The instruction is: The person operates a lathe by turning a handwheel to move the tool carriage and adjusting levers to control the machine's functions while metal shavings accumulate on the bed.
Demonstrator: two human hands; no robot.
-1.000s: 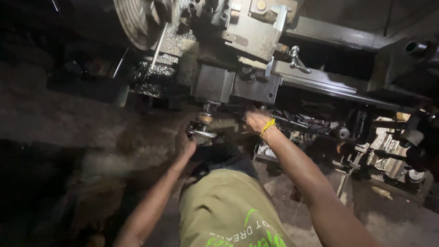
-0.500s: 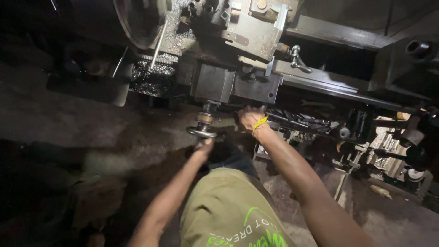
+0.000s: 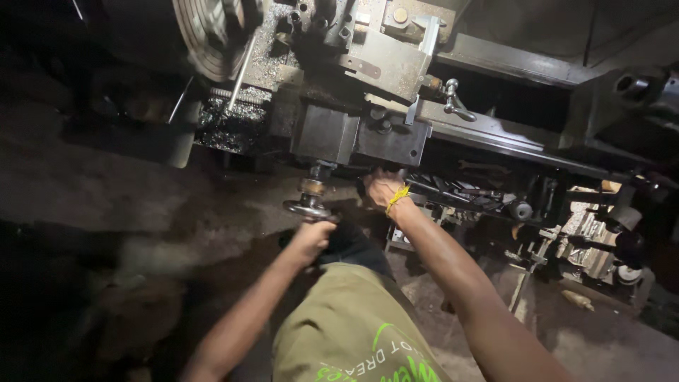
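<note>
Handwheel: the handwheel sat at the front of the lathe's dark apron, low and left of its middle, on a short shaft.
Axis: the shaft ran from the apron out toward the person, so the wheel's face was turned to the person; the rim showed nearly edge-on as a flat oval.
Left hand: the left hand was closed on the wheel's near rim, fingers curled round it from below.
Right hand: the right hand, a yellow band at its wrist, reached under the apron's lower edge just right of the wheel; fingers were bent, but what they gripped was hidden in shadow, so I could not tell.
Around: the chuck stood upper left, metal chips lying below it.
</note>
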